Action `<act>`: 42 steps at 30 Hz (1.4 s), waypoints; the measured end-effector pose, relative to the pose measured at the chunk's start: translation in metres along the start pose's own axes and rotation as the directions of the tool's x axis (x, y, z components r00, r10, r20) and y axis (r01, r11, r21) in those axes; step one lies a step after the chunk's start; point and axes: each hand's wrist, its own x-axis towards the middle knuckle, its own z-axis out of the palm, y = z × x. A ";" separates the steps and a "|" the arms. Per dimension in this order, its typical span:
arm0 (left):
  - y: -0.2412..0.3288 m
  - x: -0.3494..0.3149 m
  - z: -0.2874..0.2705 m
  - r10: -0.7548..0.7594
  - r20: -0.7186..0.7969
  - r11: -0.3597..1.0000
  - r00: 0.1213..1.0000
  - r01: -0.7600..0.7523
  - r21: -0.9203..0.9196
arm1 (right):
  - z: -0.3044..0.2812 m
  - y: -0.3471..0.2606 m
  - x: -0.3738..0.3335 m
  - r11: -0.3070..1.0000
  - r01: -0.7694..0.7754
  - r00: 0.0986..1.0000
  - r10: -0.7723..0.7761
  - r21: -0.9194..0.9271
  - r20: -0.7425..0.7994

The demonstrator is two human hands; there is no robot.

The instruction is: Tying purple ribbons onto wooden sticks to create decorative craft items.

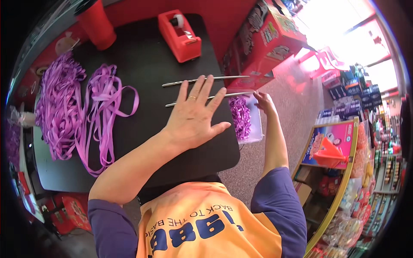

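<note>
My left hand point(194, 114) lies palm down with its fingers stretched out and spread, a ring on one of them. Under its fingers two thin metal rods run side by side across the black tabletop point(142, 60): a farther rod point(234, 77) and a nearer rod point(174, 104). Both stick out past the table's right edge. At the right end of the nearer rod, my right hand point(265, 104) has its fingertips bent in against the tip. Below that hand, a whitish plastic bin point(257, 124) holds shiny purple folded ribbon pieces point(241, 118).
A thick heap of purple ribbon point(62, 107) and a looser hank of ribbon point(103, 116) lie at the table's left. A red tape dispenser point(185, 45) and a red cylinder point(99, 28) stand at the back. A red carton point(262, 43) and a display case point(331, 167) are to the right.
</note>
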 end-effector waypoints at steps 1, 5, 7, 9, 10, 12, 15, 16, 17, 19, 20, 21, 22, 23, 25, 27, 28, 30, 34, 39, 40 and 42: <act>0.000 -0.002 -0.001 0.008 0.004 1.000 1.000 -0.008 -0.010 | 0.004 0.004 -0.002 0.997 0.039 0.999 -0.039 -0.060 -0.011; -0.002 -0.005 0.005 0.016 -0.049 0.999 0.999 -0.017 -0.030 | -0.012 -0.046 -0.052 0.924 0.341 0.925 -0.362 -0.174 -0.112; 0.006 -0.002 0.003 0.085 -0.118 0.991 0.989 -0.096 -0.090 | -0.041 -0.080 -0.087 0.781 0.576 0.746 -0.623 -0.241 -0.236; 0.005 -0.007 0.002 0.185 -0.166 0.980 0.969 -0.195 -0.047 | -0.026 -0.172 -0.177 0.744 0.641 0.682 -0.665 -0.189 -0.305; 0.005 -0.009 0.005 0.252 -0.232 0.967 0.939 -0.251 0.037 | -0.022 -0.187 -0.193 0.694 0.710 0.633 -0.705 -0.124 -0.320; 0.005 -0.008 0.012 0.337 -0.276 0.941 0.900 -0.332 0.067 | -0.015 -0.217 -0.224 0.611 0.792 0.590 -0.761 0.007 -0.270; 0.005 -0.006 0.012 0.349 -0.357 0.931 0.867 -0.363 0.031 | 0.018 -0.274 -0.272 0.494 0.869 0.491 -0.868 -0.021 -0.077; 0.004 -0.005 0.013 0.315 -0.416 0.934 0.853 -0.356 -0.021 | 0.031 -0.292 -0.282 0.459 0.888 0.460 -0.887 -0.027 0.049; 0.004 -0.005 0.012 0.278 -0.471 0.934 0.837 -0.351 -0.073 | 0.045 -0.309 -0.290 0.425 0.905 0.423 -0.889 -0.027 0.175; 0.001 -0.009 0.008 0.301 -0.291 0.940 0.908 -0.333 -0.070 | 0.089 -0.342 -0.303 0.200 0.971 0.236 -0.896 -0.132 0.375; 0.001 -0.009 0.005 0.339 -0.089 0.935 0.937 -0.346 -0.079 | 0.108 -0.355 -0.306 0.122 0.989 0.147 -0.872 -0.085 0.466; 0.005 -0.007 -0.001 0.353 -0.110 0.928 0.929 -0.363 -0.082 | 0.123 -0.365 -0.308 0.054 0.997 0.070 -0.838 -0.046 0.542; 0.005 -0.010 -0.006 0.355 -0.004 0.930 0.935 -0.354 -0.096 | 0.144 -0.372 -0.310 0.043 0.999 0.045 -0.792 -0.018 0.609; 0.006 -0.011 -0.010 0.367 0.097 0.928 0.925 -0.356 -0.112 | 0.161 -0.378 -0.312 0.036 0.999 0.029 -0.743 -0.004 0.668; 0.005 -0.002 0.024 0.326 -0.293 0.871 0.899 -0.406 -0.277 | 0.200 -0.382 -0.305 -0.077 0.997 -0.060 -0.709 0.008 0.703; 0.002 -0.005 0.020 0.190 -0.625 0.763 0.757 -0.515 -0.391 | 0.224 -0.379 -0.298 -0.178 0.984 -0.135 -0.672 0.018 0.728; 0.003 -0.016 -0.005 0.091 -0.531 0.538 0.843 -0.490 -0.686 | 0.228 -0.377 -0.293 -0.193 0.981 -0.113 -0.685 -0.029 0.719; -0.001 -0.027 -0.021 0.018 -0.399 0.255 0.917 -0.390 -0.885 | 0.242 -0.373 -0.291 -0.202 0.976 -0.082 -0.676 -0.077 0.732; -0.002 -0.037 -0.031 0.078 -0.245 0.156 0.966 -0.255 -0.954 | 0.253 -0.365 -0.277 -0.284 0.954 -0.117 -0.655 -0.099 0.747; 0.000 -0.014 0.007 0.070 -0.358 0.360 0.931 -0.359 -0.861 | 0.217 -0.379 -0.290 0.240 0.953 0.101 -0.825 0.184 0.556; 0.002 -0.001 0.039 0.162 -0.476 0.661 0.864 -0.453 -0.598 | 0.205 -0.383 -0.292 0.369 0.893 0.183 -0.821 0.258 0.540; 0.005 0.001 0.045 0.299 -0.532 0.846 0.792 -0.478 -0.236 | 0.181 -0.388 -0.294 0.501 0.735 0.269 -0.834 0.457 0.482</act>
